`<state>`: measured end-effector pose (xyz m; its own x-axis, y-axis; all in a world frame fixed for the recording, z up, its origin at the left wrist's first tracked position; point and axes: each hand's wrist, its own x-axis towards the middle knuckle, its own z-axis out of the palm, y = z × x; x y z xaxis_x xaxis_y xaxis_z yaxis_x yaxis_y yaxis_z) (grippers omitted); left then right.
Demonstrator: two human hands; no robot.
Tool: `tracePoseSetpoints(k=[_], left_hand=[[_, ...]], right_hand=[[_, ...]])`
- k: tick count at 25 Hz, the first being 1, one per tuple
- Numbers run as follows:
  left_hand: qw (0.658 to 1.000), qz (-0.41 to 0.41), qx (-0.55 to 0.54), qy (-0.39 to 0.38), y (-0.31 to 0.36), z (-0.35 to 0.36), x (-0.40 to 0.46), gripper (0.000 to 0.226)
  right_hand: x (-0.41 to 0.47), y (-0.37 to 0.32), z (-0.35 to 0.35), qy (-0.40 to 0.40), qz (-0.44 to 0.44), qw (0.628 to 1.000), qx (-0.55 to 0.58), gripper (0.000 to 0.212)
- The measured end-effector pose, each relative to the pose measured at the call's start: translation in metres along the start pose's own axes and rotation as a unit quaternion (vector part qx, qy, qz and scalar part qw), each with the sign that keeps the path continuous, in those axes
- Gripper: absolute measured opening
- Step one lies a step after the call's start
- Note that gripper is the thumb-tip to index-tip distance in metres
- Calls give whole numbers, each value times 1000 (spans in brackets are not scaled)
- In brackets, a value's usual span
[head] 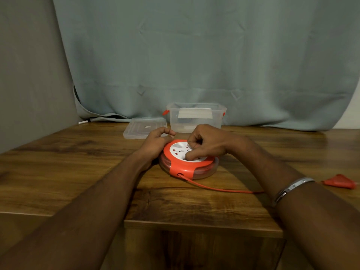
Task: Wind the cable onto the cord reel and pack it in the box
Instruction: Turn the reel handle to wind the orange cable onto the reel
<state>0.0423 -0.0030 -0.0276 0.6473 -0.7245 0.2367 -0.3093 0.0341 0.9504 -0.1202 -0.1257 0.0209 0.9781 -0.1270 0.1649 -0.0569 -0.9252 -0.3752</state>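
A round orange and white cord reel (pixel 182 166) lies flat on the wooden table (pixel 78 172). My left hand (pixel 155 142) grips its left rim. My right hand (pixel 206 143) is closed on top of the white socket face, fingers pressed into it. An orange cable (pixel 218 189) runs out of the reel's front opening to the right, under my right forearm, and ends at an orange plug (pixel 340 182) lying on the table. Behind the reel stands an open clear plastic box (pixel 195 117) with orange latches.
The box's clear lid (pixel 144 127) lies flat to the left of the box. A grey-green curtain (pixel 194 55) hangs behind the table. A grey wall borders the left side. The table's front edge has a stepped cut-out near me.
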Motion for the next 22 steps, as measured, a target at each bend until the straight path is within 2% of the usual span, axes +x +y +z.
tracePoseSetpoints(k=[3, 5, 6, 8, 10, 15, 19, 22], left_hand=[[1000, -4, -1, -2, 0, 0, 0, 15], [1000, -7, -7, -7, 0, 0, 0, 14], [1000, -9, -9, -9, 0, 0, 0, 14], [1000, -12, -11, -15, 0, 0, 0, 14], [999, -10, -18, -25, 0, -1, -1, 15], [998, -15, -22, -52, -1, -2, 0, 18], [995, -35, -27, -92, 1, -5, 0, 24], [996, -37, -36, -76, 1, -6, 0, 21]], right_hand=[[-2, -2, -3, 9, -2, 1000, 10, 41], [-4, -1, -8, 43, -30, 998, 42, 17], [-5, 1, -12, 51, -42, 996, 62, 25], [-8, 2, -18, 26, -45, 996, 77, 54], [-6, 4, -18, -13, -39, 997, 70, 67], [-4, 6, -19, -98, -24, 984, 146, 86], [-3, 4, -18, -101, -34, 982, 158, 96], [-4, 6, -18, -94, -38, 984, 149, 96]])
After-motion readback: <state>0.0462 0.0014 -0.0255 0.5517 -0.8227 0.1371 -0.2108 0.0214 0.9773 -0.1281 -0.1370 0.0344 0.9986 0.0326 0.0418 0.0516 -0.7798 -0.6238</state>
